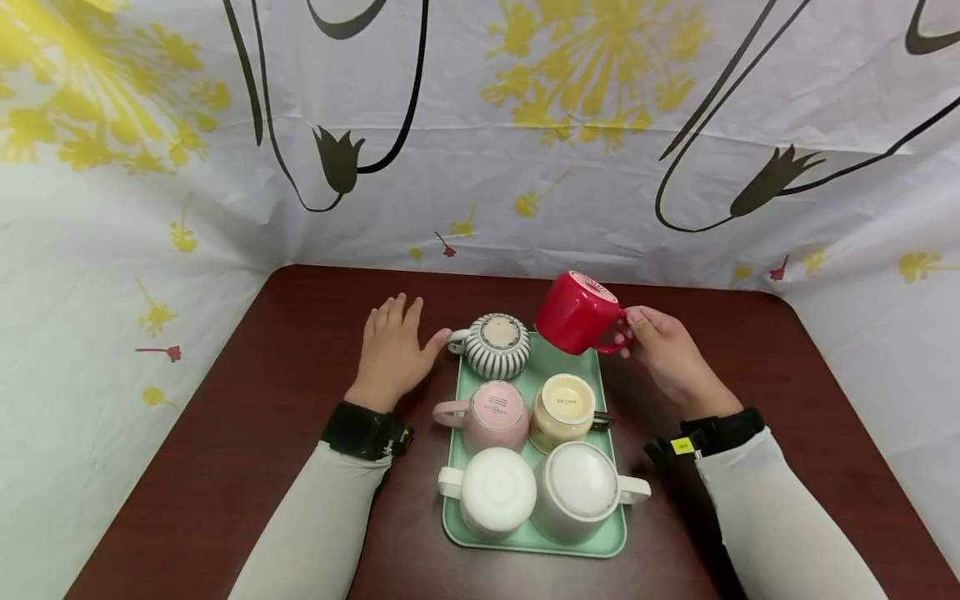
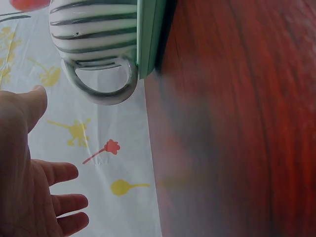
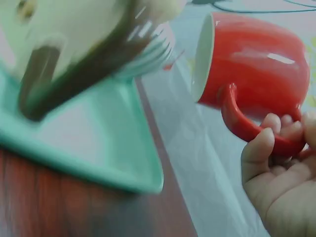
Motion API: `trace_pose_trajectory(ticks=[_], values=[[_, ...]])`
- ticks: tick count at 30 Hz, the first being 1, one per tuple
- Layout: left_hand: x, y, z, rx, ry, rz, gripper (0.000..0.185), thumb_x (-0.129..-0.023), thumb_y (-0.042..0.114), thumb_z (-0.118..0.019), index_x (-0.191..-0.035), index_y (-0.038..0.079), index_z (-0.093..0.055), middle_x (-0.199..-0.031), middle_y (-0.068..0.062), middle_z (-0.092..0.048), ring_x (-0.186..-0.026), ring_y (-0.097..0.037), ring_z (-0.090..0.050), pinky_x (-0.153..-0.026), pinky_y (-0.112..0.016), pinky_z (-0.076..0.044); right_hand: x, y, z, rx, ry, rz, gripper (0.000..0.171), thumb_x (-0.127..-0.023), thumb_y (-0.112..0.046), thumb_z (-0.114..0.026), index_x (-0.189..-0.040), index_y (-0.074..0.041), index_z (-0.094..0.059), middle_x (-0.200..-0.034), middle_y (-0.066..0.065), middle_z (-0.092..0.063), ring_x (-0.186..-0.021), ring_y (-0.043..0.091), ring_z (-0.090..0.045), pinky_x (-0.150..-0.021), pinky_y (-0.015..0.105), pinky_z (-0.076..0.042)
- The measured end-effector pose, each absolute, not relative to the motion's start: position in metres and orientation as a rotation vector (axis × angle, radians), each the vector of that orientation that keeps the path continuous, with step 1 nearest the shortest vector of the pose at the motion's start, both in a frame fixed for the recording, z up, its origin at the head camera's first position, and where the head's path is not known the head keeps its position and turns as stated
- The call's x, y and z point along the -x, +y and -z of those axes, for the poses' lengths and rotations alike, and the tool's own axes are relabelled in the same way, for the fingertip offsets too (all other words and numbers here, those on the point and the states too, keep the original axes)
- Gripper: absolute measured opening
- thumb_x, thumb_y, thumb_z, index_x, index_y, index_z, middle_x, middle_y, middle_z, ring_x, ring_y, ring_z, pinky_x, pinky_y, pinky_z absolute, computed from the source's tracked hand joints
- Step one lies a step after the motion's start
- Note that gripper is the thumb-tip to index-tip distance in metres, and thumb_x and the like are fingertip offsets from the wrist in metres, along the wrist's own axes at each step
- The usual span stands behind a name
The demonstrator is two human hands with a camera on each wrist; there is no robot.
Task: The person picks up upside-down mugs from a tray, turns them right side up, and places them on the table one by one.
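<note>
Red mug (image 1: pixel 576 315) held tilted base-up at far right corner of green tray (image 1: pixel 552 363), R hand (image 1: pixel 670 358) gripping its handle; L hand (image 1: pixel 393 357) loose, fingers spread, nr inverted striped mug (image 1: pixel 499 346), tray's far left

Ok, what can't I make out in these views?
Head: insides of the five upside-down mugs on the green tray, hidden by their bases.
Head: lettering on the base of the pink mug, too small to read.
Left wrist: the rest of the striped mug, cut off by the top edge.
Right wrist: most of the inside of the red mug, hidden by its wall.
Right wrist: fine detail of the brown handle, blurred.
</note>
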State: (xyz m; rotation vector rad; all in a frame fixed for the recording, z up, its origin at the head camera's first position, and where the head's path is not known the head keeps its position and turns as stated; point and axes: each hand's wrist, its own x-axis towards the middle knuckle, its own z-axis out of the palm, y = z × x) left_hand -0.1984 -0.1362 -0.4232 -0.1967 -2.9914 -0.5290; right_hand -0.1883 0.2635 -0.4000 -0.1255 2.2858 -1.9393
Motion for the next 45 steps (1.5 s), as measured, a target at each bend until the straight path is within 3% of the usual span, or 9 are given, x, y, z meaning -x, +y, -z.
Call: trace_pose_trajectory(ticks=[7,12,19,31,38,45], values=[[0.197,-0.136,0.424,0.189,-2.998,0.541,0.082,-0.103,0.063,-0.047,-0.162,0.008,-0.032,-0.169,-0.023,-0.026,-0.159,-0.040,-0.020,-0.130,-0.059,-0.012,0.195,0.245,0.392,0.042,1.735,2.230,0.022,-0.108,-0.030,-0.053,-0.105,-0.008,-0.058,-0.089,-0.001,-0.056,-0.085,0.010,-0.056,-0.075,0.020,-0.054],[0.197,-0.136,0.424,0.196,-2.986,0.540,0.082,-0.103,0.062,-0.048,-0.162,0.007,-0.032,-0.169,-0.023,-0.027,-0.158,-0.041,-0.020,-0.130,-0.059,-0.012,0.198,0.233,0.390,0.001,1.298,2.330,0.023,-0.109,-0.029,-0.049,-0.103,-0.007,-0.055,-0.085,0.000,-0.054,-0.080,0.009,-0.053,-0.070,0.020,-0.050],[0.198,-0.135,0.423,0.200,-2.978,0.539,0.081,-0.104,0.062,-0.047,-0.162,0.007,-0.033,-0.168,-0.023,-0.028,-0.158,-0.041,-0.021,-0.130,-0.059,-0.012,0.204,0.229,0.397,-0.143,0.695,2.391,0.022,-0.109,-0.027,-0.047,-0.112,-0.006,-0.052,-0.092,0.006,-0.059,-0.080,0.010,-0.053,-0.071,0.025,-0.045],[0.199,-0.132,0.428,0.214,-2.977,0.502,0.080,-0.104,0.061,-0.047,-0.161,0.007,-0.034,-0.168,-0.023,-0.029,-0.158,-0.040,-0.023,-0.130,-0.058,-0.014,0.207,0.226,0.407,-0.256,0.618,2.425,0.019,-0.110,-0.025,-0.045,-0.116,-0.007,-0.047,-0.094,0.007,-0.058,-0.077,0.010,-0.050,-0.069,0.023,-0.039],[0.197,-0.127,0.423,0.248,-2.973,0.515,0.078,-0.104,0.061,-0.048,-0.162,0.010,-0.035,-0.167,-0.022,-0.030,-0.157,-0.041,-0.023,-0.130,-0.058,-0.015,0.206,0.223,0.405,-0.260,0.616,2.415,0.020,-0.110,-0.025,-0.045,-0.118,-0.007,-0.047,-0.095,0.006,-0.058,-0.077,0.010,-0.050,-0.069,0.023,-0.042],[0.189,-0.117,0.405,0.378,-2.918,0.583,0.069,-0.103,0.052,-0.057,-0.158,0.014,-0.043,-0.163,-0.020,-0.038,-0.153,-0.040,-0.030,-0.127,-0.059,-0.022,0.207,0.216,0.395,-0.249,0.595,2.420,0.018,-0.110,-0.023,-0.046,-0.118,-0.008,-0.046,-0.097,0.007,-0.057,-0.078,0.010,-0.049,-0.068,0.022,-0.038]])
